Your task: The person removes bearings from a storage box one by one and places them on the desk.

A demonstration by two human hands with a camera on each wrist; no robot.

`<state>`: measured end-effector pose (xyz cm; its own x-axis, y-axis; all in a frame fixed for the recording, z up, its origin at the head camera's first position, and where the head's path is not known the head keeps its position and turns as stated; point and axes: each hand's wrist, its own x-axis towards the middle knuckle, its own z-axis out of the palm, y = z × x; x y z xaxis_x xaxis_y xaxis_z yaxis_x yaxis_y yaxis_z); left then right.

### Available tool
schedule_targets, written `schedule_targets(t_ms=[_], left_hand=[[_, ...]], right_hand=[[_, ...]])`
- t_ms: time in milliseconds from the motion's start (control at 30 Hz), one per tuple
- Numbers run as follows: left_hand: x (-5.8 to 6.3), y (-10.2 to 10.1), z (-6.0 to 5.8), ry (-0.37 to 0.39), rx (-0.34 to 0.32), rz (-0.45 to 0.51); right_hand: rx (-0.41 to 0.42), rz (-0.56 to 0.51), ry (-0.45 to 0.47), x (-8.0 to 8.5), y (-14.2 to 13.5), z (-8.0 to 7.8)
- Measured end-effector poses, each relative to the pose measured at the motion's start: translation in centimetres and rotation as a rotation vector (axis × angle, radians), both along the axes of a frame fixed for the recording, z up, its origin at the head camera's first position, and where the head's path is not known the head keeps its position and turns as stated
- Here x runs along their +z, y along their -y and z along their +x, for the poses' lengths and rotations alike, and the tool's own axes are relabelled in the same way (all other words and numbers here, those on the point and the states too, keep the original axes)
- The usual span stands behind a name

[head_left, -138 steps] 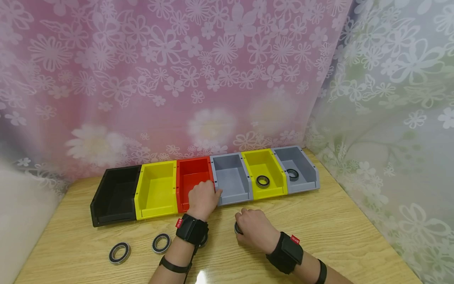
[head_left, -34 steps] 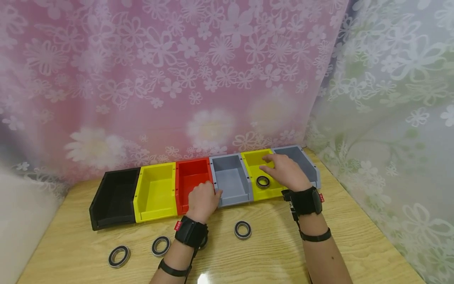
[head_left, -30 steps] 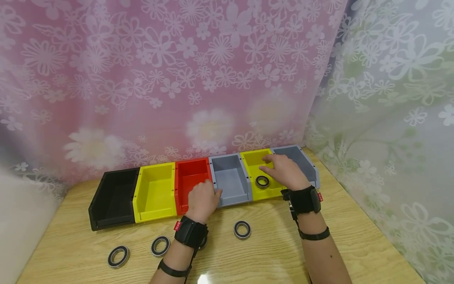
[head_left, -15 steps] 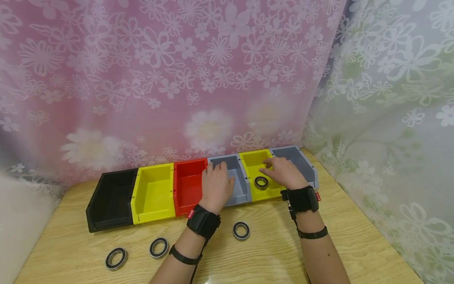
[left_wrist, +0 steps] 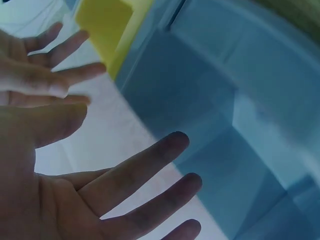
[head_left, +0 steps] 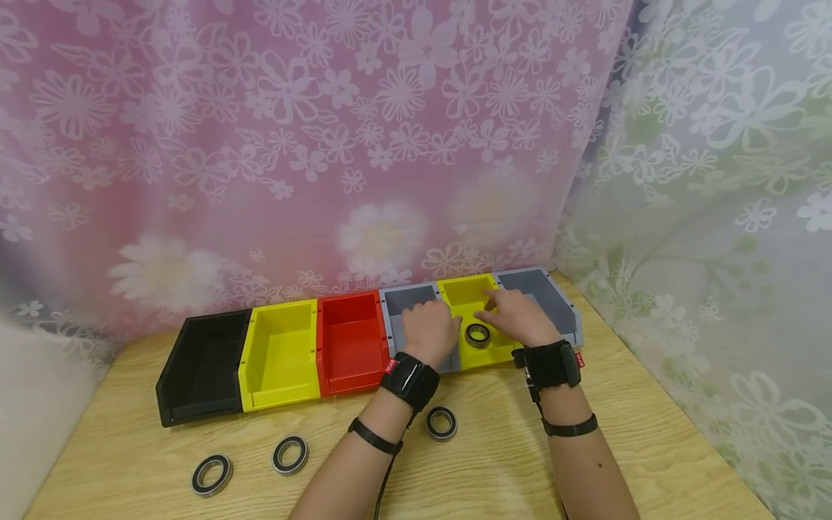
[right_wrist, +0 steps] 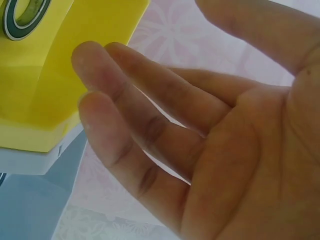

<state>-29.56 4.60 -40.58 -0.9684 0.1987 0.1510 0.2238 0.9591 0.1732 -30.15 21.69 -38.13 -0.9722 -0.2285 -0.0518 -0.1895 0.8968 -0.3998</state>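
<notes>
Brg (head_left: 477,344) in ylw bin (head_left: 464,290) — btwn L hand (head_left: 431,329) & R hand (head_left: 520,316).

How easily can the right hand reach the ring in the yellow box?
Probably yes: the right hand is open and empty, close beside the ring, and nothing seems to stand between them.

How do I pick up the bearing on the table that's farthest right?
Probably from above, a bit to the right: pinch the outer rim of the bearing at opposite edges. It's a ring lying flat on the table, and the left forearm is on its left.
</notes>
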Motion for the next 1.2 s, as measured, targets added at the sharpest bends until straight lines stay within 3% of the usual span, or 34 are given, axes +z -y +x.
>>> schedule_targets(t_ms=[267,600,1200], left_hand=[[-1.5,-1.0,-0.3,-0.001,0.017,-0.023],[-2.6,-1.5,-0.5,0.026,0.036,-0.018],[-2.4,-1.7,0.1,0.053,0.018,0.007]], right_hand=[[0.008,0.004,-0.012,0.0,0.5,-0.2],[0.013,-0.018,0.028,-1.4,1.1,-0.9],[-0.007,0.083,0.059,-5.1,1.5,-2.4]])
